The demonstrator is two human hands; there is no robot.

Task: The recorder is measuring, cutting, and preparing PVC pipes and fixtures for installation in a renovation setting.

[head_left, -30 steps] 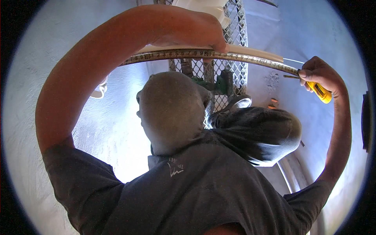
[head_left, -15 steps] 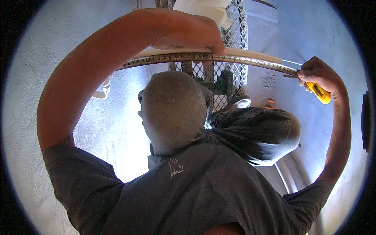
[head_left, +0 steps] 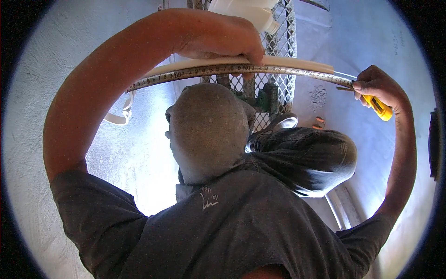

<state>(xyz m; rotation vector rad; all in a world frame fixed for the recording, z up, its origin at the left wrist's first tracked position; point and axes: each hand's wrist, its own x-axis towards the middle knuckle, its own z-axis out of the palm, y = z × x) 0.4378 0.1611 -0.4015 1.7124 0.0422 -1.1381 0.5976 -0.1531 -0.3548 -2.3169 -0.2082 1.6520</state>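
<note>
My left hand (head_left: 246, 41) is closed over a long cream plastic strip (head_left: 297, 64), its thumb pressing on the top and fingertips showing below. Along the strip's near edge runs the metal blade (head_left: 200, 70) of a tape measure, bowed by the lens. At the right, my right hand (head_left: 377, 88) grips the yellow tape measure case (head_left: 382, 110), with the thumb on the blade close to the case. A thin white line (head_left: 344, 75) runs from the strip's right end toward this hand. Beside the thumb, a short dark flat piece (head_left: 344, 89) sticks out. My left forearm hides the strip's left part.
A white plastic jug (head_left: 241, 10) stands at the top on a metal mesh platform (head_left: 284, 42). Behind the strip lies a dark green tool-like object (head_left: 267, 98). A white curled strip (head_left: 118, 120) hangs at left. Small orange pieces (head_left: 318, 123) lie near my bent knee (head_left: 334, 158).
My left hand has shifted slightly left. More of the tape blade's left end and of the white curl shows past my forearm. The right hand has barely moved.
</note>
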